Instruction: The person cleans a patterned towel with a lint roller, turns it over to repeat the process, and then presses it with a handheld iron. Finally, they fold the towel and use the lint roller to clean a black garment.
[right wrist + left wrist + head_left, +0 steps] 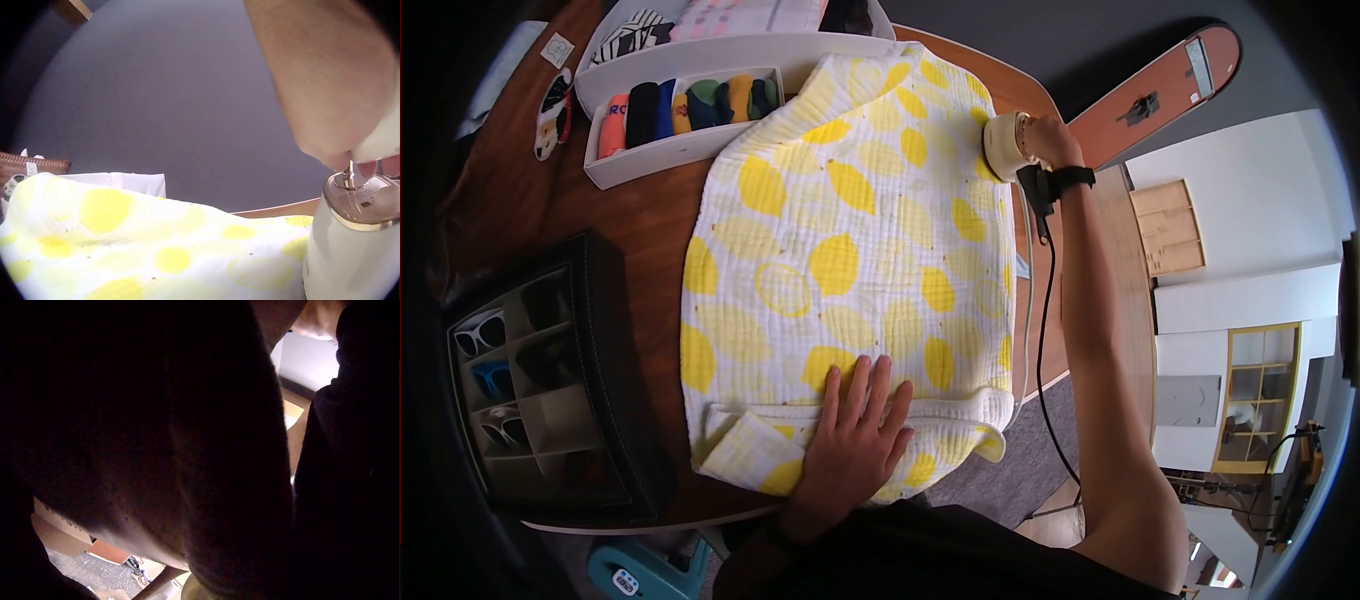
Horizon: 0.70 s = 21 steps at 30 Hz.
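Observation:
A white muslin cloth (800,270) with a yellow lemon print lies spread on the wooden table, its near end folded over in the head view. My left hand (852,445) rests on that fold, fingers straight and slightly spread. At the cloth's far right edge, my right hand (1055,143) grips a cream handheld garment steamer (1007,147). Its pale cord (1027,300) runs down beside the cloth. In the right wrist view, the steamer's pale body (350,262) with its shiny metal-trimmed end stands close against the cloth (169,250). Dark fabric fills most of the left wrist view.
A white box of rolled socks (675,150) stands back left, before a larger white box (730,45) of folded clothes. A black glasses case (615,400) sits left. An orange board (1100,125) leans behind. A black cable (1052,360) trails from my right wrist.

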### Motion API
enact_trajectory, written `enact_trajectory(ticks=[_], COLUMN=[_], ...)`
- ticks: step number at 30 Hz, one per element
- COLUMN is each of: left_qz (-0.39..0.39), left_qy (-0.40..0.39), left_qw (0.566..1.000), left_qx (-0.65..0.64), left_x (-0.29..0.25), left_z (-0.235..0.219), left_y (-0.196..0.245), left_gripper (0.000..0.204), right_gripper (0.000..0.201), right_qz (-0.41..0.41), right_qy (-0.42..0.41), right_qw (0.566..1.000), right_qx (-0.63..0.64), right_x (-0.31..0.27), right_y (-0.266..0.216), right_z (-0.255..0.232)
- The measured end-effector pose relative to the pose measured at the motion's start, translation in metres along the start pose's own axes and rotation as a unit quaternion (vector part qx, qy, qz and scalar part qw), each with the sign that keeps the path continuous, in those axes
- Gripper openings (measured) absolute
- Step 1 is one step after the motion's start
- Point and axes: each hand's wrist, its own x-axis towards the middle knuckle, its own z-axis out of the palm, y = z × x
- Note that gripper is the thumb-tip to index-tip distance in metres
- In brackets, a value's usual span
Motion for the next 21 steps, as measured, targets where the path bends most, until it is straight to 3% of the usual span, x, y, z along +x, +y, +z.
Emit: enact_trajectory(ticks=[5,7,8,11,13,15,16,18,19,21], left_qz=[-0.003,-0.003,-0.002,-0.002,0.002,0.004,0.006,0.009,0.01,0.014], left_qy=[-0.008,-0.011,-0.013,-0.012,0.0,0.011,0.02,0.021,0.027,0.039], left_qw=[1.0,1.0,1.0,1.0,1.0,1.0,1.0,1.0,0.999,0.999], left_qx=[-0.001,0.004,0.008,0.01,0.008,0.005,0.013,0.018,0.018,0.017], left_x=[0.002,0.003,0.004,0.003,0.003,0.0,0.0,-0.004,-0.004,-0.003], left_z=[-0.004,-0.007,-0.007,-0.008,-0.007,-0.006,-0.005,-0.002,-0.001,0.003], left_y=[0.001,0.001,0.001,0.002,0.002,0.002,0.002,0.004,0.004,-0.001], left_gripper=[0.05,0.05,0.05,0.052,0.052,0.052,0.051,0.051,0.05,0.049], right_gripper=[0.022,0.042,0.042,0.043,0.047,0.05,0.05,0.051,0.051,0.05], right_qz=[0.03,0.04,0.053,0.08,0.091,0.16,0.161,0.12,0.124,0.108], right_qy=[0.013,-0.021,0.007,-0.024,-0.006,0.046,0.048,0.154,0.152,0.07], right_qw=[0.999,0.999,0.997,0.99,0.985,0.958,0.957,0.959,0.958,0.934], right_qx=[0.002,0.022,0.05,0.117,0.149,0.233,0.235,0.206,0.208,0.332], right_x=[0.016,0.032,0.032,0.031,0.025,0.017,0.013,0.0,-0.011,-0.045], right_y=[-0.007,0.001,-0.001,-0.003,-0.011,-0.018,-0.02,-0.022,-0.013,-0.01], right_z=[-0.008,-0.003,-0.002,-0.01,-0.014,-0.014,-0.017,-0.011,-0.012,-0.047])
